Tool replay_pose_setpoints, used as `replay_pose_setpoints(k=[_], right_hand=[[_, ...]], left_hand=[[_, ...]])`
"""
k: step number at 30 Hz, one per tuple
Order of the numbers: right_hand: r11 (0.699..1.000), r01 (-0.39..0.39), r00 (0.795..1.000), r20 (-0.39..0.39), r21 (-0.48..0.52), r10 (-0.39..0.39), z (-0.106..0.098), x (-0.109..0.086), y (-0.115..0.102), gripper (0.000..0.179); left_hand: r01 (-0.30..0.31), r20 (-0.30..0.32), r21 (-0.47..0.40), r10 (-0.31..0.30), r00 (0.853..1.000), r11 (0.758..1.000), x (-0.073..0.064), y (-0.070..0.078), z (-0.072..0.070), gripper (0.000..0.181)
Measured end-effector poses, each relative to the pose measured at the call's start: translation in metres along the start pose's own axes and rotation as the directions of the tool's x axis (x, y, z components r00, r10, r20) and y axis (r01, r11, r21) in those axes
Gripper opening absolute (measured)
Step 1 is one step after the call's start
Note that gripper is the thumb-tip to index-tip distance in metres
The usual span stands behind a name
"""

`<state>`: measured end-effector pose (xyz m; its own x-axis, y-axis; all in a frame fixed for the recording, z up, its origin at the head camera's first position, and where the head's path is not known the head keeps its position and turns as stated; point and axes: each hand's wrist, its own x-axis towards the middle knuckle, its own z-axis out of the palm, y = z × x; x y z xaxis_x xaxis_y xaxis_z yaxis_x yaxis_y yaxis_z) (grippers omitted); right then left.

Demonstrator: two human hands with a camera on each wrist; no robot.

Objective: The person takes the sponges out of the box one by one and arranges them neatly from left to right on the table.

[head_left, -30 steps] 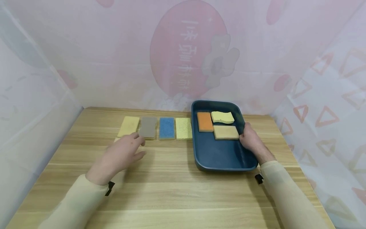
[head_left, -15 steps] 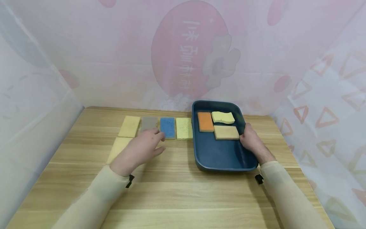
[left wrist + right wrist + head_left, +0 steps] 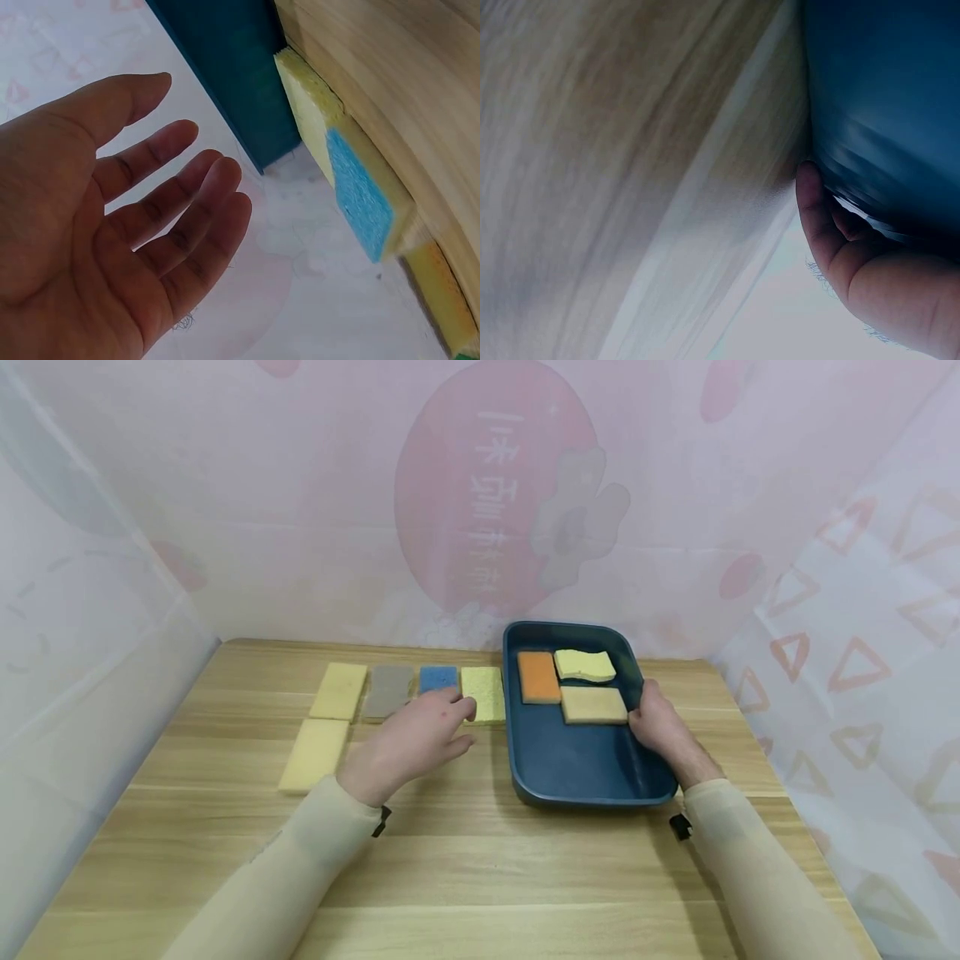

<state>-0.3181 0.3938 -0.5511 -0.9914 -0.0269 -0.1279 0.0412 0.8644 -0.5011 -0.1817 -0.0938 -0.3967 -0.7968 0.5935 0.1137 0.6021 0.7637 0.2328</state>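
My left hand (image 3: pixel 408 739) hovers over the table with loosely bent fingers and holds nothing. In the head view it overlaps the lower part of a blue sponge (image 3: pixel 438 677), its fingertips near a pale yellow sponge (image 3: pixel 482 693). The left wrist view shows its palm and spread fingers apart from the blue-faced sponge (image 3: pixel 360 199). My right hand (image 3: pixel 666 731) grips the right side of a dark blue basin (image 3: pixel 573 764), some fingers hidden against its outer wall. Inside the basin lie an orange sponge (image 3: pixel 538 677), a wavy yellow sponge (image 3: pixel 585 666) and a beige sponge (image 3: pixel 594 706).
Left of the blue sponge lies a grey sponge (image 3: pixel 389 690). Two plain yellow sponges, an upper one (image 3: pixel 339 692) and a lower one (image 3: pixel 317 754), are farther left. The wooden table (image 3: pixel 480 877) meets a printed cloth backdrop (image 3: pixel 300 527) behind and at both sides.
My left hand has moved right, from over the yellow and grey sponges to the blue one, uncovering the lower yellow sponge. The right hand and basin stay in place.
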Motion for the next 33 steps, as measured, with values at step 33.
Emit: replay_pose_setpoints(k=[33], right_hand=[[1.000,0.011,1.000,0.016,-0.002,-0.011,0.002,0.001,-0.001,0.077]], left_hand=[[-0.091,0.045,0.006,0.090,0.995,0.996,0.083,0.051,0.041,0.048]])
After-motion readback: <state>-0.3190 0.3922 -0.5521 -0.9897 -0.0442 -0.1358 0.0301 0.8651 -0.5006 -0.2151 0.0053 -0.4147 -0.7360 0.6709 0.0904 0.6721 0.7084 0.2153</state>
